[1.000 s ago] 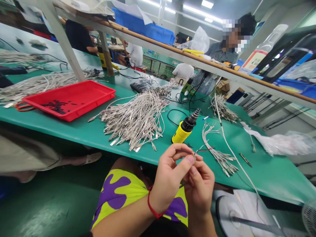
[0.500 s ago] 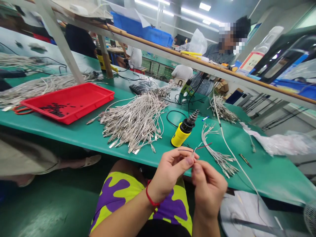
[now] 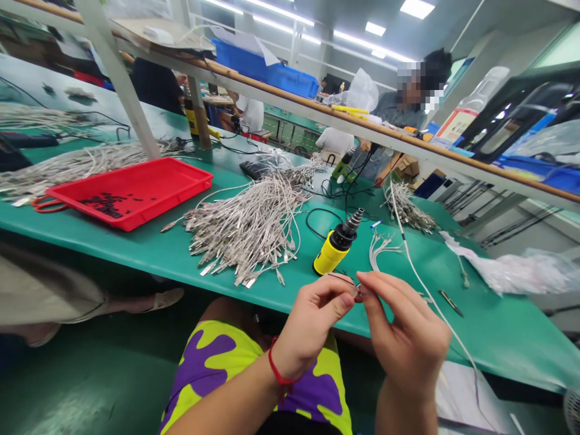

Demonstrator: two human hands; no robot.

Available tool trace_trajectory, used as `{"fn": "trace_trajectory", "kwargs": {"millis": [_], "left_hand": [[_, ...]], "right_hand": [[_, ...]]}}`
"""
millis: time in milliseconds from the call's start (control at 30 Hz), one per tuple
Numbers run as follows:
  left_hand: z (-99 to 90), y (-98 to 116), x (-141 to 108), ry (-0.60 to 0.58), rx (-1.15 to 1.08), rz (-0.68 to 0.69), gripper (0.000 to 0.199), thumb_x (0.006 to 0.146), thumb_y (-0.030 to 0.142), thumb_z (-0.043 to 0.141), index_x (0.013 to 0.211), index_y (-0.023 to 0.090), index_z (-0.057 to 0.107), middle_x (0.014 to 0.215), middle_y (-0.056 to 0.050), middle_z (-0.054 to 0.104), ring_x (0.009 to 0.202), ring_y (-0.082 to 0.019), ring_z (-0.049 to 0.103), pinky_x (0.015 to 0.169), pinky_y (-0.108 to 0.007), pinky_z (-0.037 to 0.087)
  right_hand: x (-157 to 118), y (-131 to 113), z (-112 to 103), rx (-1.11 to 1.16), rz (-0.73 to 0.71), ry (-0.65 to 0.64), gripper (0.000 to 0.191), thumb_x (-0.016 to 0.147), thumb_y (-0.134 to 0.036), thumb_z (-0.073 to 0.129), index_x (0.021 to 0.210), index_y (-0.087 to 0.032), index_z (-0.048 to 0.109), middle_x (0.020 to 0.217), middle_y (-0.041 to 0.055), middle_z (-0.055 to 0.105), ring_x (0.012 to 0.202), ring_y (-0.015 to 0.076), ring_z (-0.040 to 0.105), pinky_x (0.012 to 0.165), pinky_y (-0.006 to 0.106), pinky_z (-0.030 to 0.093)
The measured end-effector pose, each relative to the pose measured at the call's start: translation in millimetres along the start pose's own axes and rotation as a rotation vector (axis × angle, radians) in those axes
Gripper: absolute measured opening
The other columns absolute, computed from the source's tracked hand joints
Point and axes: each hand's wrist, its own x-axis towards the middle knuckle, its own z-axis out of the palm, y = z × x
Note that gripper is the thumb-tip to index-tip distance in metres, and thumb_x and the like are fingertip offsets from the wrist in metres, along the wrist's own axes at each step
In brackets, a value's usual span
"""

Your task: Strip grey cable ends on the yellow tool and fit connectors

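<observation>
Seated at a green bench [image 3: 489, 338], someone works a thin cable end [image 3: 357, 289] between two bare hands, just off the near edge. Take those fingertips as the clock's centre.

The left hand [image 3: 315, 320], at eight o'clock, pinches the cable end between thumb and forefinger; a fine dark wire [image 3: 345, 279] lies across its fingers. The right hand [image 3: 410, 335], at four o'clock, has changed most: half a second ago it sat lower, under the joint, with a red strand showing plainly. Now it has risen, thumb and forefinger pinched on the same end, covering that strand. Which strand they grip, I cannot tell. The work seems to have shifted from steadying the cable to handling its separate wires.

At eleven o'clock stands a yellow hot-air tool [image 3: 332, 251], nozzle up and tilted; at one, a small cable bundle [image 3: 378, 244], now partly hidden by the right hand; at ten, a large cable heap [image 3: 247, 226] and, farther out, a red tray [image 3: 176, 202] of small black pieces [image 3: 109, 205].
</observation>
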Motion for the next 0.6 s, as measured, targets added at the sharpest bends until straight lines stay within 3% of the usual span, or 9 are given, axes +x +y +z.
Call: {"fn": "trace_trajectory", "kwargs": {"millis": [233,367,600], "left_hand": [[5.8,-10,-3,0.100,-0.019,0.017,0.016,0.088,0.032,0.077,0.084,0.017,0.077,0.096,-0.006,0.066,0.096,-0.020,0.061,0.092,-0.033,0.050],[8.8,-20,-6,0.153,0.011,0.008,0.014,0.086,0.029,0.080,0.093,0.017,0.083,0.105,-0.009,0.069,0.104,-0.023,0.063,0.094,-0.033,0.050],[10.5,-20,-11,0.202,0.100,0.047,0.018,0.088,0.030,0.078,0.101,0.019,0.084,0.107,-0.011,0.071,0.104,-0.025,0.066,0.095,-0.036,0.054]], "right_hand": [[-17,-18,16,-0.009,0.279,0.151,0.017,0.091,-0.018,0.070,0.105,-0.023,0.078,0.103,0.0052,0.077,0.096,0.0215,0.072,0.090,0.036,0.056],[-26,-23,19,-0.019,0.375,0.223,0.015,0.091,-0.021,0.072,0.104,-0.022,0.078,0.104,0.0057,0.077,0.094,0.0215,0.072,0.090,0.036,0.056],[-38,-28,18,-0.019,0.509,0.195,0.018,0.091,-0.029,0.073,0.107,-0.025,0.080,0.105,0.0033,0.080,0.093,0.0214,0.075,0.089,0.034,0.057]]}}
